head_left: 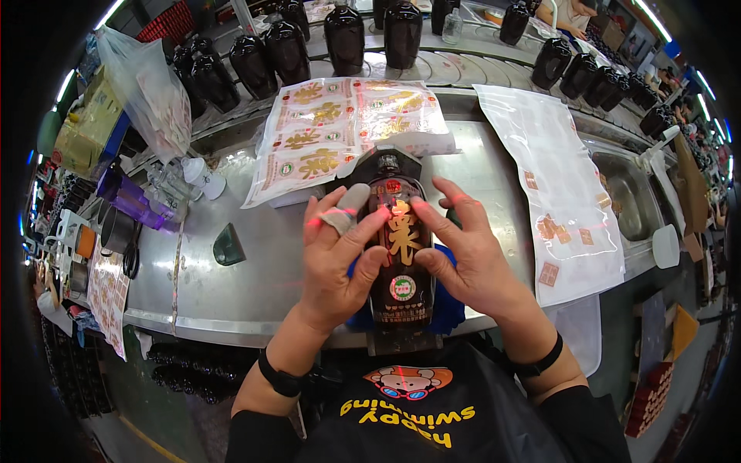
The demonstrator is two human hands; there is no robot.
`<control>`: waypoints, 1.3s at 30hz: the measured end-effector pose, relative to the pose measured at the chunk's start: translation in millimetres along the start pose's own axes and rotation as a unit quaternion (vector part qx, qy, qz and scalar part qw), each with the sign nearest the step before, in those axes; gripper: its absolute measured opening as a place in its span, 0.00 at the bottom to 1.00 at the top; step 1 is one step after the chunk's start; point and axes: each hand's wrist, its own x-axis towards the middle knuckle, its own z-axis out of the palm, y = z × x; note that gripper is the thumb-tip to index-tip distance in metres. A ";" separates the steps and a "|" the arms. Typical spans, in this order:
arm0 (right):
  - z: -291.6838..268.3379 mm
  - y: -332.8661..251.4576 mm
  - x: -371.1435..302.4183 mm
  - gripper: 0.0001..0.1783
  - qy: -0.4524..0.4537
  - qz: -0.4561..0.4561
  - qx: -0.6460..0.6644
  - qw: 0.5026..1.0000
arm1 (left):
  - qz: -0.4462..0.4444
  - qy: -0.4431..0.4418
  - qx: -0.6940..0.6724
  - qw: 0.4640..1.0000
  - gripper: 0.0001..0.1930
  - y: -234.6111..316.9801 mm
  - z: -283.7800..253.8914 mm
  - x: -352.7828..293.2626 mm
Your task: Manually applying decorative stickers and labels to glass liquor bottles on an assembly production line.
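Bottle [402, 307]: laid flat, neck away, between both hands.
Left hand [333, 266]: fingers spread wide, at bottle's left edge.
Right hand [472, 261]: likewise spread; nothing gripped.
Gold label [402, 229]: probably best smoothed outward, evenly.

At my ten o'clock, clear plastic bag [150, 89], bulging. Beyond it, red basket [167, 21]. At my nine, purple cup [127, 197], tilted; black pot [118, 229] just beside. At one, clear glass bottle [452, 27]. Between one and two, person [570, 17]. At my three, metal sink [629, 181] set into counter [270, 297]. At four, dark red stack [651, 401].
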 end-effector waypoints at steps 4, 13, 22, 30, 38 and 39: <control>4.4 9.7 7.9 0.31 0.033 0.003 0.040 0.999 | -0.160 0.021 -0.183 0.970 0.15 -2.9 8.4 7.5; 24.0 33.6 20.8 0.37 -0.002 0.161 0.278 0.947 | -0.338 0.015 -0.560 0.756 0.28 2.9 27.1 15.6; 24.6 35.6 17.6 0.38 -0.015 0.173 0.319 0.932 | -0.330 0.016 -0.557 0.762 0.30 3.5 30.5 14.0; 24.6 32.6 19.2 0.46 -0.032 0.209 0.346 0.914 | -0.330 -0.007 -0.590 0.737 0.34 1.7 26.1 12.5; 28.0 33.0 20.1 0.49 -0.035 0.182 0.326 0.927 | -0.318 -0.004 -0.568 0.759 0.33 2.4 28.5 9.2; 27.0 32.6 20.0 0.48 -0.035 0.182 0.326 0.927 | -0.315 -0.005 -0.561 0.765 0.32 2.1 28.9 9.4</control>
